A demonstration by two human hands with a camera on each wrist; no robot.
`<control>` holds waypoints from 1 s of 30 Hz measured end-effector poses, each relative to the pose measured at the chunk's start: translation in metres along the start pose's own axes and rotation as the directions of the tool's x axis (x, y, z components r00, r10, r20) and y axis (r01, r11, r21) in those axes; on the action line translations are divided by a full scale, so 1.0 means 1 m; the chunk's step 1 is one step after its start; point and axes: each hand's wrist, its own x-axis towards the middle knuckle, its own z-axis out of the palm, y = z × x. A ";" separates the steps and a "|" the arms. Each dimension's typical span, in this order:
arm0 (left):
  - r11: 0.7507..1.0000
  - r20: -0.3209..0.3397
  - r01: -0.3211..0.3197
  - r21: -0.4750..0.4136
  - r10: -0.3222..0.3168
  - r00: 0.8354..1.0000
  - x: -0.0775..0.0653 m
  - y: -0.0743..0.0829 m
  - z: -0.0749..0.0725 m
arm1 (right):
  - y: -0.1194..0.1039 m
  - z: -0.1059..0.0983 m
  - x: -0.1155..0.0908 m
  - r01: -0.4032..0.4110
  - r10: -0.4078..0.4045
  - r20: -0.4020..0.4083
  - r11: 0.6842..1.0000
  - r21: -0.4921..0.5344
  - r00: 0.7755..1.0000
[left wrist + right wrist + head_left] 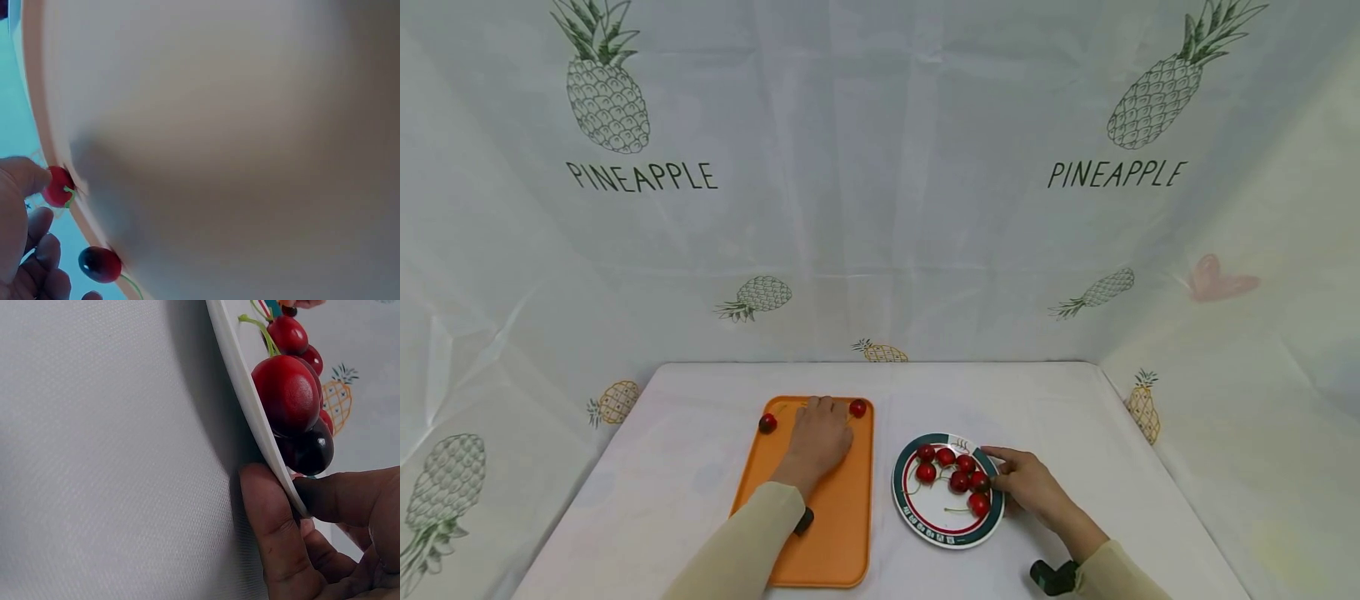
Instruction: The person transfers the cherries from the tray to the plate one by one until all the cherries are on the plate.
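Note:
My left hand (pixel 820 433) reaches over the far end of an orange tray (pixel 835 533). In the left wrist view its thumb (pixel 28 177) overlaps a red cherry (pixel 58 186) with a green stem, while the other fingers bend loosely below. A darker cherry (pixel 100 264) lies near the tray's edge. In the head view, one cherry (pixel 767 423) shows left of the hand and another (pixel 857 408) right of it. My right hand (pixel 1033 487) pinches the rim of a round plate (pixel 925 525), thumb above and finger beneath. Several cherries (pixel 286 395) with stems sit on the plate.
A white cloth covers the table (pixel 655 500), with the tray left of the plate. Behind it hangs a pale curtain (pixel 880 208) printed with pineapples. Dark wrist devices (pixel 1054 577) are strapped near both hands.

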 end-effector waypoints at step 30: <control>0.998 -0.014 -0.037 0.041 0.037 0.999 0.007 -0.009 0.001 | 0.000 -0.005 0.001 0.004 -0.005 0.037 1.000 0.019 0.999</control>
